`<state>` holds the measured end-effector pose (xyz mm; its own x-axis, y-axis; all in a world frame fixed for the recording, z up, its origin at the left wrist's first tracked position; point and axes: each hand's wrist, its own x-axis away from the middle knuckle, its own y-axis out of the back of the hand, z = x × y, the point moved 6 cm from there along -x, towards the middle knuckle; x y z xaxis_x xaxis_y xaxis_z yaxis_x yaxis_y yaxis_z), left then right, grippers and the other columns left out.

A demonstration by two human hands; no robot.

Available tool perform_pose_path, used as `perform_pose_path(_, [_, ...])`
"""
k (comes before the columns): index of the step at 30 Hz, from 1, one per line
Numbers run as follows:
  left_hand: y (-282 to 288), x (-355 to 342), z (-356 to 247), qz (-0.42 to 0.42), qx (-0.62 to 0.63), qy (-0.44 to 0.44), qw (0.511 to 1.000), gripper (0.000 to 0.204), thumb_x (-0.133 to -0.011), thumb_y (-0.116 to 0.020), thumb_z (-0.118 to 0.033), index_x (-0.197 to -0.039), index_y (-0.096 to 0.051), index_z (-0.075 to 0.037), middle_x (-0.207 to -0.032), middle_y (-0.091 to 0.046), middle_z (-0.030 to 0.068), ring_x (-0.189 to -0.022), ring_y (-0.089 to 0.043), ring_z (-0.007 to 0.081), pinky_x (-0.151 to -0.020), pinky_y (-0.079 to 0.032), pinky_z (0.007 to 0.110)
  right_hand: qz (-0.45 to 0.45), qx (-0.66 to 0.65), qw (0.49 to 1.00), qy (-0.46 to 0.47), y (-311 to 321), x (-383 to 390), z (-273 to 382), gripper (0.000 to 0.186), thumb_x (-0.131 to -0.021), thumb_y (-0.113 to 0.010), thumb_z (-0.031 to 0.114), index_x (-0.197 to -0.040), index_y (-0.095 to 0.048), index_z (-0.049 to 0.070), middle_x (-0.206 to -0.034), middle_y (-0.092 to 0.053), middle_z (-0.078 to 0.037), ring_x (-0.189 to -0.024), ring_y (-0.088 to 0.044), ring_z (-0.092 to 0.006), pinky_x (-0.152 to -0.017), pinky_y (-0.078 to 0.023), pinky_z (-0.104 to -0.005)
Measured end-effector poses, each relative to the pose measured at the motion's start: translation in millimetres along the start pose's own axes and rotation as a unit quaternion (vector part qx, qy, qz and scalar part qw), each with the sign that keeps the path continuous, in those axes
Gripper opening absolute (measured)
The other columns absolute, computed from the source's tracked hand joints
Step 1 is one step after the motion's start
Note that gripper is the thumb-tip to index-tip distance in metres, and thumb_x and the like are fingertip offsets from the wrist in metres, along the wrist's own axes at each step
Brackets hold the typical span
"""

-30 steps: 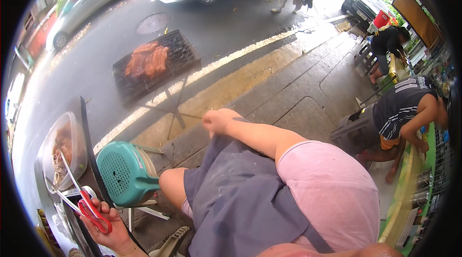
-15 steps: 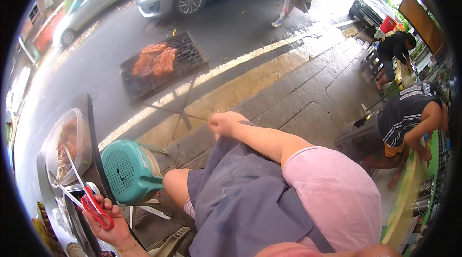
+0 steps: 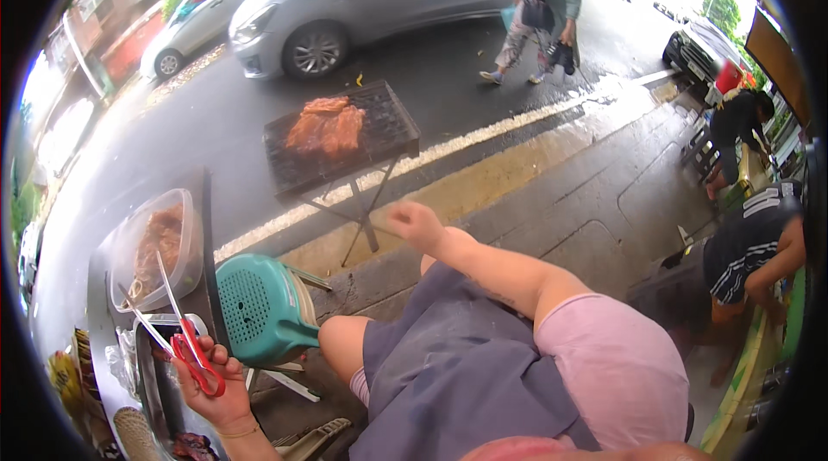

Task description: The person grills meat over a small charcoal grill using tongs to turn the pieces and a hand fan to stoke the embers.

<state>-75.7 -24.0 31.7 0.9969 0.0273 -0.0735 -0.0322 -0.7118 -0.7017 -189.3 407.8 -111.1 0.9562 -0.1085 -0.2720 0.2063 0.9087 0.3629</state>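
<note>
Damp grey asphalt (image 3: 448, 56) and a silver sedan (image 3: 397, 4) fill the far side; nearest at left, the left hand (image 3: 216, 388) has its fingers closed round the handles of red-handled scissors (image 3: 195, 359), whose long blades still stand spread, with nothing visibly being cut; their tips overlap a clear plastic tub (image 3: 195, 241) of reddish meat (image 3: 166, 228), though touching or not I cannot tell; just under that hand lies a metal tray (image 3: 172, 409) with a charred piece (image 3: 195, 446); the right hand (image 3: 416, 226), loosely curled, shows nothing held, and seems to have lifted slightly off the knee; right of the tub is a green stool (image 3: 243, 297); farther out, the view has swung to bring the charcoal grill (image 3: 385, 112) and its red meat slabs (image 3: 332, 131) nearer the middle, suggesting attention there while the scissors wait.
</note>
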Motion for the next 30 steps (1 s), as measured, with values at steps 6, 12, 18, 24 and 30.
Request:
perform_pose_path(6, [0,3,-1,0.008,-0.005,0.005,1.000,0.054,-0.100,-0.053,-0.045,-0.133,-0.052,-0.002,-0.110,-0.062,0.0092,-0.087,-0.057,0.0181,-0.065,-0.049,0.031,0.180,-0.237,0.942,0.157,-34,-17,218,0.054,-0.084,-0.071,0.006,-0.136,-0.056,0.011,-0.110,-0.062,-0.010,-0.090,-0.059,-0.0165,-0.083,-0.052,-0.0311])
perform_pose_path(12, [1,1,-1,0.000,0.015,0.003,1.000,0.052,-0.101,-0.052,-0.045,-0.134,-0.052,-0.004,-0.110,-0.064,0.0107,-0.087,-0.058,0.0195,-0.066,-0.050,0.032,0.408,-0.221,0.789,0.403,-32,44,327,0.074,-0.083,-0.071,0.007,-0.151,-0.041,0.015,-0.118,-0.059,-0.016,-0.107,-0.058,-0.0317,-0.093,-0.047,-0.0409])
perform_pose_path(18, [-4,1,-1,0.011,0.006,-0.003,1.000,0.049,-0.102,-0.049,-0.044,-0.135,-0.053,-0.008,-0.109,-0.065,0.0114,-0.086,-0.061,0.0203,-0.065,-0.052,0.033,0.378,-0.186,0.847,0.325,-40,39,276,0.078,-0.077,-0.071,0.003,-0.149,-0.043,0.019,-0.113,-0.063,-0.016,-0.093,-0.064,-0.0259,-0.082,-0.053,-0.0356])
perform_pose_path(24, [-10,4,-3,-0.032,-0.006,-0.010,0.999,0.049,-0.101,-0.053,-0.043,-0.131,-0.054,-0.004,-0.104,-0.064,0.0099,-0.083,-0.060,0.0189,-0.063,-0.049,0.030,0.271,-0.146,0.949,0.070,-45,8,139,0.061,-0.084,-0.070,0.008,-0.141,-0.050,0.014,-0.105,-0.065,-0.008,-0.079,-0.061,-0.0128,-0.075,-0.053,-0.0273])
perform_pose_path(30, [1,4,-3,-0.034,0.022,-0.005,0.999,0.069,-0.095,-0.059,-0.047,-0.148,-0.040,-0.006,-0.105,-0.061,0.0081,-0.083,-0.054,0.0192,-0.064,-0.047,0.032,0.114,-0.081,0.989,-0.051,-33,3,-31,0.047,-0.082,-0.071,0.011,-0.127,-0.059,0.008,-0.088,-0.070,-0.006,-0.083,-0.067,-0.0132,-0.074,-0.054,-0.0295])
